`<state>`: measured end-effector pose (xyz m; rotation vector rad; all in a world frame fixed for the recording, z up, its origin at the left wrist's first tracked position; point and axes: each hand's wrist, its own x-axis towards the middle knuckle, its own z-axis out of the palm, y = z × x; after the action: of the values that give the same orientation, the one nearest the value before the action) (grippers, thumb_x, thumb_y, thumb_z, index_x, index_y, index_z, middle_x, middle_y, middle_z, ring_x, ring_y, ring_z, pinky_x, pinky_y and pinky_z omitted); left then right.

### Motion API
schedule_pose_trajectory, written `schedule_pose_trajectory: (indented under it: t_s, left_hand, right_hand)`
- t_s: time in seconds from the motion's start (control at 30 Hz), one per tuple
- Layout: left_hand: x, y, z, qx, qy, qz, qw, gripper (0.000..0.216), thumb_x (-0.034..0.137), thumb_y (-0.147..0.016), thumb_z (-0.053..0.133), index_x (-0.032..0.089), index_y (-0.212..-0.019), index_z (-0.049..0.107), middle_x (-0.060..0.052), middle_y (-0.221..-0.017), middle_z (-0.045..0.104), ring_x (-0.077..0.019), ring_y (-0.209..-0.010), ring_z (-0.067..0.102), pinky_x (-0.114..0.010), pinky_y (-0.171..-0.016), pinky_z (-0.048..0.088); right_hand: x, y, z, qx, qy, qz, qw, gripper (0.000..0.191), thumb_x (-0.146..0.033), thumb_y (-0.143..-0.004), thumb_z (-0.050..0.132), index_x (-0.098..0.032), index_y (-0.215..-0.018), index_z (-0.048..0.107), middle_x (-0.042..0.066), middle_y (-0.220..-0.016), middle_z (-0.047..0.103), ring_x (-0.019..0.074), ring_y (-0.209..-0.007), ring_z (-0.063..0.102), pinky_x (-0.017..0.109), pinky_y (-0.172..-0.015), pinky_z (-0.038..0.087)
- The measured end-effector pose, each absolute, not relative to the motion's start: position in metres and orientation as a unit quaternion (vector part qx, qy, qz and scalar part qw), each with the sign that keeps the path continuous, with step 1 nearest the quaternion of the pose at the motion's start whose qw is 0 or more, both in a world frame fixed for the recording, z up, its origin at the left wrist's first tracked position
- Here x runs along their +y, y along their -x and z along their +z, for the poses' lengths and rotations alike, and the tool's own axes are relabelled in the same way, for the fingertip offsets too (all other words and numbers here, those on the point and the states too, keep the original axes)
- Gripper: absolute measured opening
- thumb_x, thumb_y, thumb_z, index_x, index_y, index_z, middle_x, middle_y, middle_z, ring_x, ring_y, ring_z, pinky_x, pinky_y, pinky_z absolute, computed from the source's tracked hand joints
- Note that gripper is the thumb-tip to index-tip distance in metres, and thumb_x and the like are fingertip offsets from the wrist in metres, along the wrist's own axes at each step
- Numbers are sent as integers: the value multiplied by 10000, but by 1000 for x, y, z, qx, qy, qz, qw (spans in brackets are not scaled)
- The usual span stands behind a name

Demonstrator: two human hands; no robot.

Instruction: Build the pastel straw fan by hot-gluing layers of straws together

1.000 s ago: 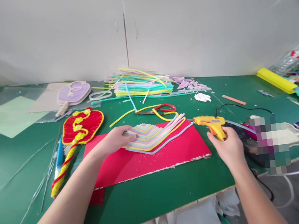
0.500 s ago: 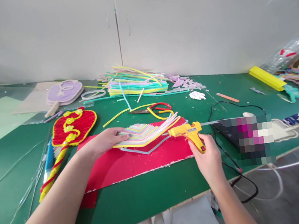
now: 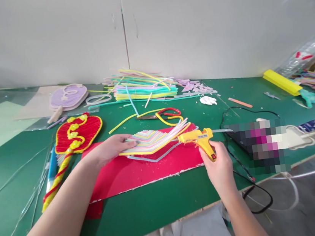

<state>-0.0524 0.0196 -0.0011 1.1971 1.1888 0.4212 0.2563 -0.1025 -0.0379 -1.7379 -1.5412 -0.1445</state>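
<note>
My left hand [image 3: 115,148] grips the left side of a pastel piece made of bent pipe cleaners [image 3: 151,141], nested in V shapes with a yellow one along the front. In my right hand [image 3: 218,162] is a yellow hot glue gun [image 3: 199,139], its nozzle at the right end of the piece; whether it touches cannot be made out. A clear glue stick [image 3: 220,130] pokes from its back. Under the piece a loose pale-blue bent pipe cleaner [image 3: 155,160] lies on a red board [image 3: 119,182]. Just behind are red-handled scissors [image 3: 169,112].
A red and yellow fan [image 3: 77,133] lies to the left, a lilac fan [image 3: 68,96] behind it. Bundled pipe cleaners [image 3: 145,90] lie along the back by the white wall. A black cord [image 3: 266,196] loops at the right, near a blurred dark object [image 3: 243,142].
Almost nothing differs. Both hands, the pipe-cleaner piece and the glue gun stay in place; the view shifts very slightly.
</note>
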Motion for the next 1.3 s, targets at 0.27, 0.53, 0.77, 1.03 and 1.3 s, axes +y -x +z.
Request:
schedule_pose_trajectory:
  t_s: [0.27, 0.53, 0.77, 1.03, 1.3]
  left_hand:
    - [19, 53, 1, 522, -534, 179, 640, 501, 475, -509, 831, 200, -917, 734, -46, -916, 759, -250, -855, 681, -312, -734, 544]
    - [18, 52, 1, 523, -521, 181, 650, 450, 427, -511, 842, 208, -891, 738, -29, -900, 761, -217, -818, 679, -269, -707, 529]
    - [20, 53, -1, 519, -523, 184, 650, 470, 423, -516, 838, 200, -917, 738, -44, -909, 760, -235, -820, 686, -293, -693, 543]
    - [20, 54, -1, 517, -524, 179, 653, 442, 393, -529, 835, 207, -916, 732, -28, -905, 762, -216, -815, 682, -270, -699, 529]
    - [18, 51, 2, 539, -577, 170, 590, 434, 513, -560, 773, 209, -864, 715, -13, -842, 754, -219, -794, 674, -271, -677, 510]
  right_hand:
    - [-102, -256, -39, -602, 684, -80, 404, 165, -311, -888, 526, -201, -1010, 515, 52, -870, 573, 191, -793, 581, 319, -685, 487]
    - [-103, -257, -38, -594, 694, -78, 399, 171, -269, -869, 546, -190, -1017, 515, 63, -892, 573, 199, -812, 588, 323, -700, 488]
    - [-104, -257, -38, -593, 695, -80, 398, 164, -261, -871, 529, -192, -1019, 513, 68, -893, 568, 211, -821, 590, 333, -706, 491]
    - [-104, -255, -38, -584, 701, -90, 398, 173, -277, -872, 522, -183, -1017, 521, 72, -881, 566, 213, -811, 591, 339, -710, 498]
    - [-88, -289, -37, -564, 723, -141, 374, 324, -364, -775, 651, -169, -1023, 579, 91, -908, 570, 247, -871, 583, 383, -779, 510]
